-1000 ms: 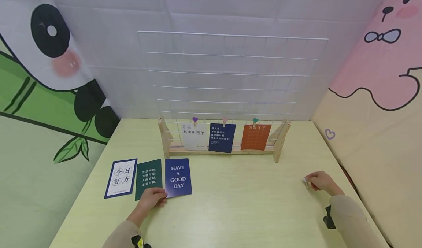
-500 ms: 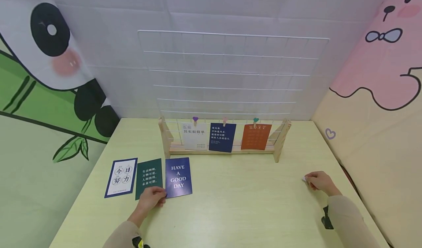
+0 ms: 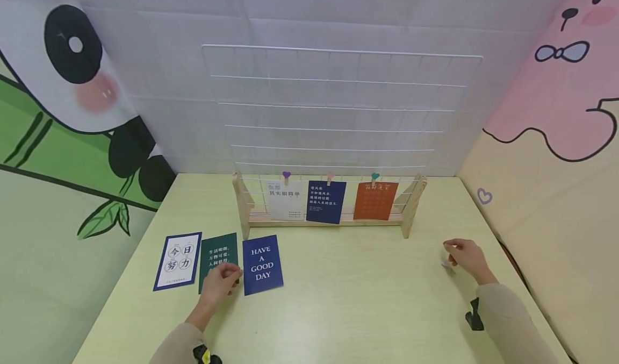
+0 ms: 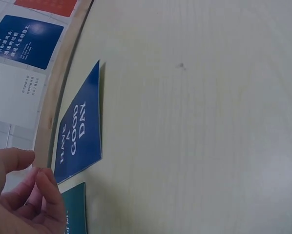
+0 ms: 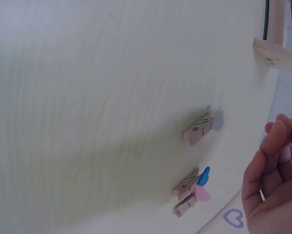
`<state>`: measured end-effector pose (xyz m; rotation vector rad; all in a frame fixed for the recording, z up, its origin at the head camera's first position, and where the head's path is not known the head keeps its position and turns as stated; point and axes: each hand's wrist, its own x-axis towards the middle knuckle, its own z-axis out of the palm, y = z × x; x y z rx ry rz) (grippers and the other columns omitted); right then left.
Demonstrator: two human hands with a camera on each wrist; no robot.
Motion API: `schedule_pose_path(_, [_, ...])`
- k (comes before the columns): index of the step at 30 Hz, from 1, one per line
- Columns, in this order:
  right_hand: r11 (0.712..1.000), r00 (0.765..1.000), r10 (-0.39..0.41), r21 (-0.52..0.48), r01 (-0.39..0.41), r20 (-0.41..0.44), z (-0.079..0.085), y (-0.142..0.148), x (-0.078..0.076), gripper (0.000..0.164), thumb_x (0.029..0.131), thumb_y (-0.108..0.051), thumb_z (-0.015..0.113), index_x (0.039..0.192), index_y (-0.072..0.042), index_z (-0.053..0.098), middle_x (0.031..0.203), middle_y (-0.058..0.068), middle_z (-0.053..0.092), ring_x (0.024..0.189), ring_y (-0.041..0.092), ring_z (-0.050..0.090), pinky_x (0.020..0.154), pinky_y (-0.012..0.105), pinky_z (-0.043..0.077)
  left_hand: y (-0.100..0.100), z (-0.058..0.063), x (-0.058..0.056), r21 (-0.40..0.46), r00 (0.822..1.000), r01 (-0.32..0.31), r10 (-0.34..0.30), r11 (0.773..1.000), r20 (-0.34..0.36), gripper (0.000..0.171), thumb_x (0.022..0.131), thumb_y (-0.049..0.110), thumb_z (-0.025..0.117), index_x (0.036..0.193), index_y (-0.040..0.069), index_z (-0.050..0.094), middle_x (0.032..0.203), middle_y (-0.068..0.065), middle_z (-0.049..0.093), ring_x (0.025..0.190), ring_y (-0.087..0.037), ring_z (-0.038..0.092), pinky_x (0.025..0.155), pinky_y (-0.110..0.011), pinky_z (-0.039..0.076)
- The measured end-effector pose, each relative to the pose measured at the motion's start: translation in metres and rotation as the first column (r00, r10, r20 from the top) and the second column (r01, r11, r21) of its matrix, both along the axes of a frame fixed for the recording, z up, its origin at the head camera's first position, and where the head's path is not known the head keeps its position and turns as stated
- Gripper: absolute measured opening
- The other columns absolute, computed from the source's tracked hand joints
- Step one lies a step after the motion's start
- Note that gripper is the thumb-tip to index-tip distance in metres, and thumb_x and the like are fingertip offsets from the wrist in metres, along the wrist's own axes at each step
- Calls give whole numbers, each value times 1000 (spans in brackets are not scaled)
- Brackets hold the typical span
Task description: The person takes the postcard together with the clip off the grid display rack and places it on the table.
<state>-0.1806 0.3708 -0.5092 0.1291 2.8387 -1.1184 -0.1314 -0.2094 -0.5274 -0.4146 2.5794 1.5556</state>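
My left hand hovers over the green card, thumb and fingertips slightly apart with nothing between them. Right beside its fingertips lies the blue "HAVE A GOOD DAY" card. On the other side of the green card is a white card with a blue border. At the right, my right hand is raised over the table, fingers loosely bent and bare. Below it, in the right wrist view, lie a wooden clothespin with a pale heart, one with a blue heart and one with a pink heart.
At the back stands a white wire grid in a wooden base. Clothespins hold a white card, a navy card and an orange card on it. Printed walls rise on both sides of the table.
My left hand has let go of the "HAVE A GOOD DAY" card, which now lies slightly lower and more tilted. My right hand has released the pale-heart clothespin and lifted away.
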Motion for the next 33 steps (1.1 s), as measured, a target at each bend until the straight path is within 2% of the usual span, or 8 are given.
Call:
schedule_pose_path(3, [1000,999,-10,-18,9,-44,7,-9,-4,34,91,-17,47,109,11,55,63,8,59,53,17,56,58,31,45,-1,2,-6,6,1000,1,0,1000,-21,22,86,16,58,99,-1,56,84,-14,57,68,-22,55,51,-30,48])
schedule_pose_path(5, [999,997,-14,-29,12,-75,10,-14,-6,34,91,-19,48,109,9,56,62,10,59,52,18,56,59,30,44,-3,-5,-12,13,999,-1,1,1000,-43,24,85,23,59,99,2,56,85,-12,57,69,-21,55,47,-30,47])
schedule_pose_path(7, [999,995,-14,-49,9,-96,12,-20,-9,34,91,-19,48,110,9,55,64,14,59,52,19,56,57,28,43,-8,-18,-20,14,998,5,-4,1000,-67,29,84,29,60,99,5,56,86,-12,57,70,-22,55,45,-29,46])
schedule_pose_path(11, [994,993,-14,-113,1,-116,16,-31,-13,35,91,-20,49,111,9,55,65,18,59,51,18,55,53,27,44,-19,-57,-40,-37,996,-12,9,999,-92,37,80,48,56,101,18,57,88,-2,58,75,-15,57,50,-21,46])
schedule_pose_path(15, [981,993,-15,-194,-8,-118,20,-42,-15,35,91,-19,50,112,9,54,65,17,59,50,13,54,55,32,48,-21,-79,-55,-48,994,-10,4,999,-111,44,77,55,53,104,21,55,91,0,58,78,-15,56,59,-26,48])
schedule_pose_path(22, [959,991,-18,-282,-21,-134,25,-61,-19,33,90,-16,51,111,10,54,60,7,56,49,10,52,52,28,49,-11,-80,-66,23,991,-2,5,1000,-133,37,76,52,57,99,23,57,89,1,59,76,-17,57,60,-29,50])
schedule_pose_path(29, [931,993,-13,-364,-31,-117,28,-78,-21,32,90,-13,51,111,12,53,61,6,54,50,9,51,50,23,47,-3,-77,-70,19,988,34,-31,999,-153,33,78,48,59,99,22,57,90,2,59,76,-15,57,59,-26,50])
schedule_pose_path(33, [927,992,8,-371,-55,-127,27,-86,-24,32,90,-12,51,111,13,52,60,7,54,49,10,50,49,26,48,10,-44,-58,63,985,72,-61,995,-161,30,83,40,57,101,17,58,90,-1,58,77,-15,57,56,-21,48])
